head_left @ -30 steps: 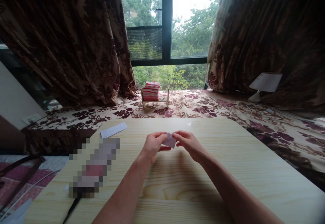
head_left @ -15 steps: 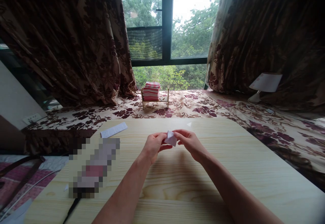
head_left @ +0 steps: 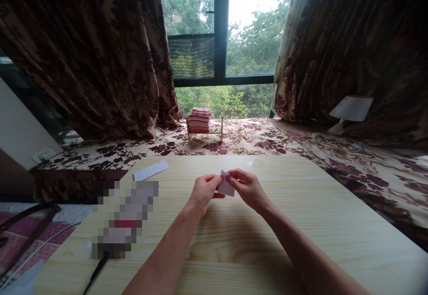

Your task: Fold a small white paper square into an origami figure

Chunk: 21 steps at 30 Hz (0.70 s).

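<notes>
A small folded piece of white paper [head_left: 227,188] is held up between my hands, over the middle of the wooden table [head_left: 220,255]. My left hand [head_left: 204,191] pinches its left side, thumb on the near face and fingers behind. On the other side, my right hand [head_left: 246,188] grips the paper's upper right edge between thumb and fingers. The paper has a pointed top and a flat, squarish lower part facing me. Some of my fingertips are hidden behind it.
A strip of printed paper [head_left: 150,170] lies at the table's far left, near a blurred-out object [head_left: 125,221] with a black cable [head_left: 95,276]. Beyond the table, a small rack [head_left: 221,128] with folded striped cloths [head_left: 199,120] and a lamp [head_left: 351,108] stand on floral fabric.
The folded paper has turned so that a broader, flatter face shows, with its point upward. My fingers have shifted slightly on it; both hands stay in nearly the same place.
</notes>
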Available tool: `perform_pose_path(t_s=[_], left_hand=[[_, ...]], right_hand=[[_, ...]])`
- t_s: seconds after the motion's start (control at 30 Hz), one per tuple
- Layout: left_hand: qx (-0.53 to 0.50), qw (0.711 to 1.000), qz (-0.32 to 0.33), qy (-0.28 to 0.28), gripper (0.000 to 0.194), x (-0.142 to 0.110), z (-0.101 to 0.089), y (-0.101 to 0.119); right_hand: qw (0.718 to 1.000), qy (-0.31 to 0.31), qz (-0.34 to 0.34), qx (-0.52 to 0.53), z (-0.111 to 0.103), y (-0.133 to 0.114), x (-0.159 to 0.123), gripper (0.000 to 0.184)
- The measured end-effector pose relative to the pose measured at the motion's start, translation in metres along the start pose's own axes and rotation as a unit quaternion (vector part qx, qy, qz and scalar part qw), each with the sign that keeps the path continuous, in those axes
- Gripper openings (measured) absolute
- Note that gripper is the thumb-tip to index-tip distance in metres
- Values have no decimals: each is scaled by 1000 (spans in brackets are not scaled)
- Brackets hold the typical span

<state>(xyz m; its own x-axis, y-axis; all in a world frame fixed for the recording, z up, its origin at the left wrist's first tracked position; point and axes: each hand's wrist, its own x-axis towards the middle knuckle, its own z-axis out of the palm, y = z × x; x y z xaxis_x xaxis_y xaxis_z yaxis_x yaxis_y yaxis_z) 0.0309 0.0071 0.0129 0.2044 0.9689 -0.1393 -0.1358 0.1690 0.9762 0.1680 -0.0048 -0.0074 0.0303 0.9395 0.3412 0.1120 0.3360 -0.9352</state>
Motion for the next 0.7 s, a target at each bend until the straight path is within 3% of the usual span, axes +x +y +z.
perform_pose_path(t_s=[0.27,0.47,0.7], left_hand=[[18,1000,5,-2,16,1,-2,0],[7,1000,5,-2,17,1,-2,1],[-9,999,-14,-40,22,-1,-4,5]], right_hand=[[1000,-1,-16,-7,2,1,-1,22],[997,6,-73,-40,0,-1,-2,14],[992,5,-107,-68,-3,-2,-2,11]])
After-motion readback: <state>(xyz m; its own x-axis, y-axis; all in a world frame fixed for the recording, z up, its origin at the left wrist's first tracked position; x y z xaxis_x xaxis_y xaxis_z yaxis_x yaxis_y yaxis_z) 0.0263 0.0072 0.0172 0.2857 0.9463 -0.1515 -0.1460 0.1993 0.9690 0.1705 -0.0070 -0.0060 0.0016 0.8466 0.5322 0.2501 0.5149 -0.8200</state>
